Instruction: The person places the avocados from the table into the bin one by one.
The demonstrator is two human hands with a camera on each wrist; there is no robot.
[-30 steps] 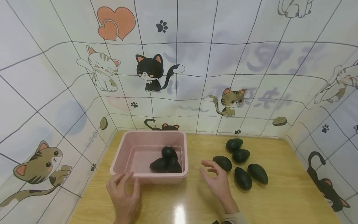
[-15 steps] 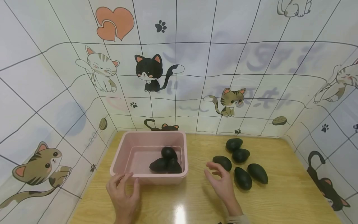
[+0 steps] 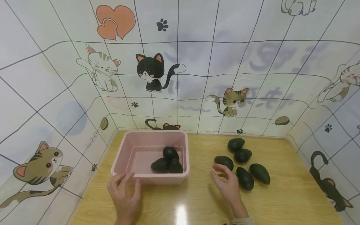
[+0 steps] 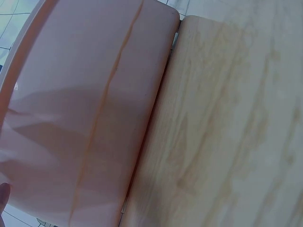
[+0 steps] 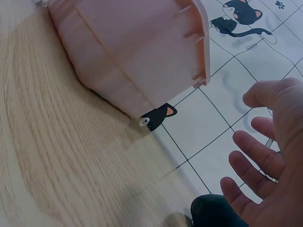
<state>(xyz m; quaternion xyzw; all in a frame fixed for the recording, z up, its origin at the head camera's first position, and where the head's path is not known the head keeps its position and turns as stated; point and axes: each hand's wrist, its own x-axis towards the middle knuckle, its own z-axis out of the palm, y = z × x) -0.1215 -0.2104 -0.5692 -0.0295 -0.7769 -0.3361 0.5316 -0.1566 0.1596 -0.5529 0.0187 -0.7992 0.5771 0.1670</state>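
In the head view, three dark green avocados (image 3: 160, 165) lie together in the right part of a pink plastic bin (image 3: 150, 175). My left hand (image 3: 123, 195) rests its fingertips at the bin's front rim, thumb apart from the fingers. Only a fingertip (image 4: 4, 195) shows beside the bin's wall in the left wrist view. Holding nothing, my right hand (image 3: 228, 186) hovers with spread, loosely bent fingers just in front of the nearest loose avocado (image 3: 224, 162). The right wrist view shows one dark avocado (image 5: 215, 210) below its fingers, partly hidden.
Several more avocados lie on the wooden table (image 3: 202, 203), such as an upright-lying one (image 3: 245, 178), a far right one (image 3: 260, 173) and a back one (image 3: 236, 145). A wall covering (image 3: 191, 62) printed with cats encloses the table at the back and sides.
My right hand has moved steadily to the right and slightly down, closer to the loose avocados. My left hand, the bin and all the avocados stay put.
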